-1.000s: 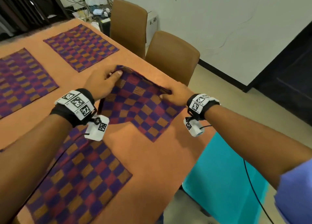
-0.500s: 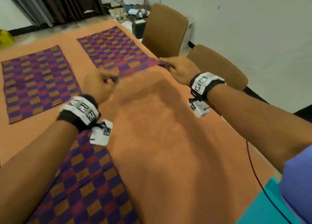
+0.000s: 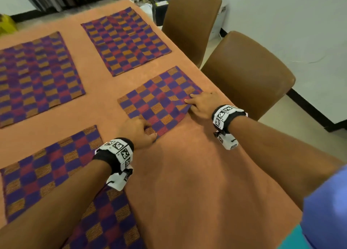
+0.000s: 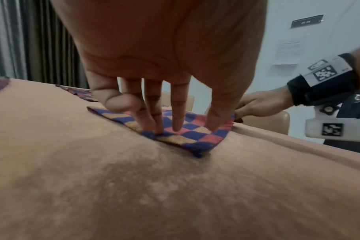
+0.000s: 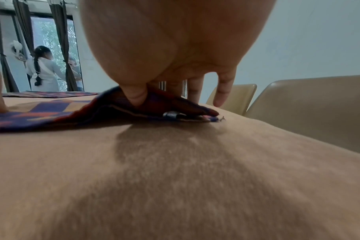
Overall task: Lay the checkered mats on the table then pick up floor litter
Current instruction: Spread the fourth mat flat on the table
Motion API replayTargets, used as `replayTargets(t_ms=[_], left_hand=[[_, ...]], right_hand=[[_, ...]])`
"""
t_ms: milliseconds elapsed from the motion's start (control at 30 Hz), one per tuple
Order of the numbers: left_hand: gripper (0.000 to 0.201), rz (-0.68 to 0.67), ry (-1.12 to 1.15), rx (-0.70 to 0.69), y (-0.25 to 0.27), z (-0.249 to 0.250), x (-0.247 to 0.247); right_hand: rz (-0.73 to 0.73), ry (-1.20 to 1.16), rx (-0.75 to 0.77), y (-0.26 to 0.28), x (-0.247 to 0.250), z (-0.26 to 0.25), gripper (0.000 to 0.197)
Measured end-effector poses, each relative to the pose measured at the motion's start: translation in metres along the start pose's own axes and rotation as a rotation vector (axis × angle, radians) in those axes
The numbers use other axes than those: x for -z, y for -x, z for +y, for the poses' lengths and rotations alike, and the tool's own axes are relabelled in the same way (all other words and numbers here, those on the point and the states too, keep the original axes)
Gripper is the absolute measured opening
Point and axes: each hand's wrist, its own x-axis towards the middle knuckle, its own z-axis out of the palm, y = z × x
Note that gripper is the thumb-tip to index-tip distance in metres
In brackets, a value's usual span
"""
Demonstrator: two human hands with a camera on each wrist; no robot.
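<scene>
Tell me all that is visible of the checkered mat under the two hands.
The checkered mat is woven cloth in purple, red and orange squares. It lies on the orange tablecloth, mostly flat. The left hand presses straight fingers on its near corner. The right hand pinches the right corner, which is lifted and creased.

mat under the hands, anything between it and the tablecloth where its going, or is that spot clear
Nothing visible is in the way. The mat already lies on the bare orange tablecloth, apart from the other mats; only the corner pinched by the right hand is raised. The left hand presses its near edge.
</scene>
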Motion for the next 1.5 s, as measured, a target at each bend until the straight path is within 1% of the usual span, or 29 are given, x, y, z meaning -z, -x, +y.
replayTargets(t_ms=[33,100,133,233,333,400,500,600,800,900,1000,1100,1200,1233,1300,1333,1400,1467,1500], left_hand=[[0.039,0.016,-0.014,-0.014,0.001,0.007,-0.004],[0.041,-0.016,-0.061,0.0,0.004,0.015,-0.011],[0.04,-0.022,-0.078,0.012,0.004,0.018,-0.014],[0.023,0.046,-0.045,0.047,0.0,0.023,-0.018],[0.021,0.04,-0.014,0.082,-0.002,0.025,-0.01],[0.019,0.086,0.001,0.089,-0.001,0.027,0.002],[0.016,0.175,-0.012,0.058,0.006,0.035,0.02],[0.015,0.201,-0.031,-0.001,0.018,0.049,0.031],[0.018,0.113,-0.114,-0.128,0.057,0.089,0.013],[0.017,0.043,-0.115,-0.147,0.088,0.118,-0.006],[0.02,-0.079,-0.115,-0.161,0.121,0.145,-0.033],[0.025,-0.204,-0.138,-0.21,0.151,0.169,-0.062],[0.022,-0.369,-0.197,-0.31,0.173,0.185,-0.088],[0.025,-0.403,-0.21,-0.329,0.177,0.187,-0.093],[0.037,-0.445,-0.207,-0.337,0.176,0.187,-0.1],[0.042,-0.45,-0.182,-0.322,0.172,0.186,-0.1],[0.041,-0.416,-0.121,-0.282,0.155,0.176,-0.095],[0.039,-0.328,-0.083,-0.245,0.131,0.157,-0.085],[0.039,-0.263,-0.079,-0.226,0.118,0.146,-0.077]], right_hand=[[0.036,-0.02,0.013,0.001,0.005,-0.001,0.045],[0.088,-0.084,0.023,0.003,0.015,-0.004,0.048],[0.112,-0.108,0.022,0.004,0.018,-0.003,0.047],[0.138,-0.127,0.008,0.009,0.031,0.0,0.043],[0.157,-0.093,0.041,0.02,0.042,0.004,0.035],[0.156,-0.095,0.032,0.028,0.05,0.006,0.035],[0.128,-0.113,-0.027,0.045,0.058,0.011,0.037],[0.103,-0.102,-0.06,0.07,0.064,0.017,0.038],[-0.035,-0.079,-0.135,0.135,0.053,0.031,0.048],[-0.099,-0.065,-0.165,0.179,0.039,0.036,0.046],[-0.152,-0.059,-0.168,0.23,0.019,0.038,0.04],[-0.16,-0.093,-0.219,0.276,-0.001,0.04,0.035],[-0.163,-0.121,-0.178,0.315,-0.018,0.042,0.04],[-0.165,-0.118,-0.152,0.324,-0.02,0.041,0.041],[-0.161,-0.113,-0.12,0.337,-0.022,0.041,0.04],[-0.155,-0.118,-0.125,0.339,-0.023,0.042,0.04],[-0.141,-0.148,-0.174,0.338,-0.024,0.042,0.039],[-0.101,-0.228,-0.221,0.325,-0.026,0.044,0.041],[-0.075,-0.274,-0.238,0.317,-0.025,0.044,0.042]])
